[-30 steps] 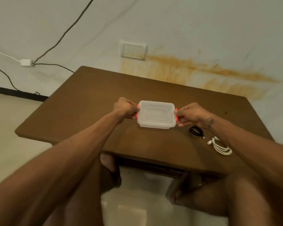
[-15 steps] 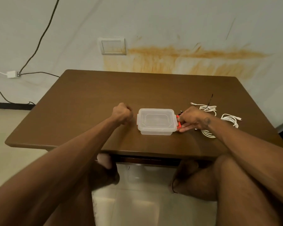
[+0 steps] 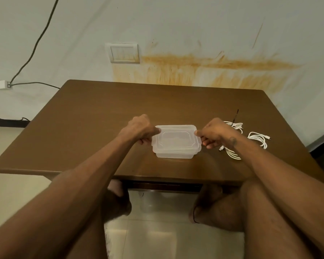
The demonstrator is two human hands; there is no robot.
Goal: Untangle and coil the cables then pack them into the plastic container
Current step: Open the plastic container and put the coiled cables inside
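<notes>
Both hands, left (image 3: 138, 128) and right (image 3: 214, 132), pinch the container lid (image 3: 176, 136) at its short ends; white cables (image 3: 256, 137) lie just beside the right grip.

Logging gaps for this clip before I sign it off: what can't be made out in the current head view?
- Clasps of the plastic container: covered by the left hand and right hand.
- White cables: partly hidden behind the right forearm; cable count unclear.
- Black cable: too thin to trace.
- Container contents: lid too cloudy to tell.

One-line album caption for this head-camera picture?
Both hands, left and right, lift the lid.
</notes>
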